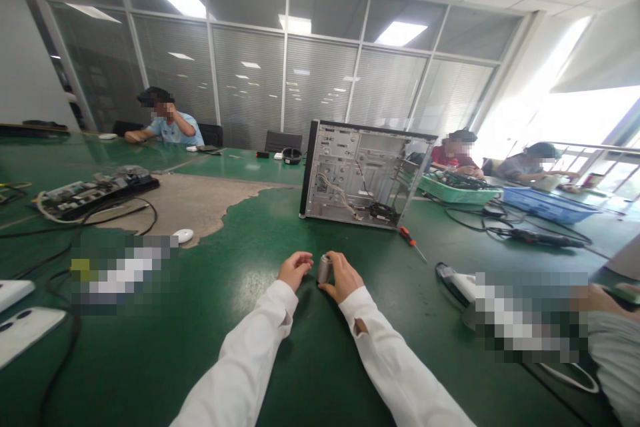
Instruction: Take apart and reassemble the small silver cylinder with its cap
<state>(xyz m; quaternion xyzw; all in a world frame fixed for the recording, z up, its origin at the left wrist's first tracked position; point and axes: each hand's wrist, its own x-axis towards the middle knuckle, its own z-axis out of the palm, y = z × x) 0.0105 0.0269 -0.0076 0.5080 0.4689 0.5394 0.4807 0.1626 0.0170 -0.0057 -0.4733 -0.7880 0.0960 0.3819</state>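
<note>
A small grey metal cylinder (324,269) stands upright near the middle of the green table. My right hand (343,276) holds it from the right, with the thumb low and the fingers at the top. Just left of the cylinder is my left hand (297,269), its fingers curled loosely with a gap to the thumb and nothing visible between them. Beyond both hands stands an open computer case (360,173), its inside facing me, with loose wires and a black part at the bottom. An orange and black screwdriver (409,236) lies by the case's lower right corner.
At left, a power board (97,193) with black cables and a white oval object (183,235) lie on the table (260,227). Green (457,192) and blue (550,205) baskets stand at right. Several people sit around; a co-worker's hand (607,300) is at the right edge.
</note>
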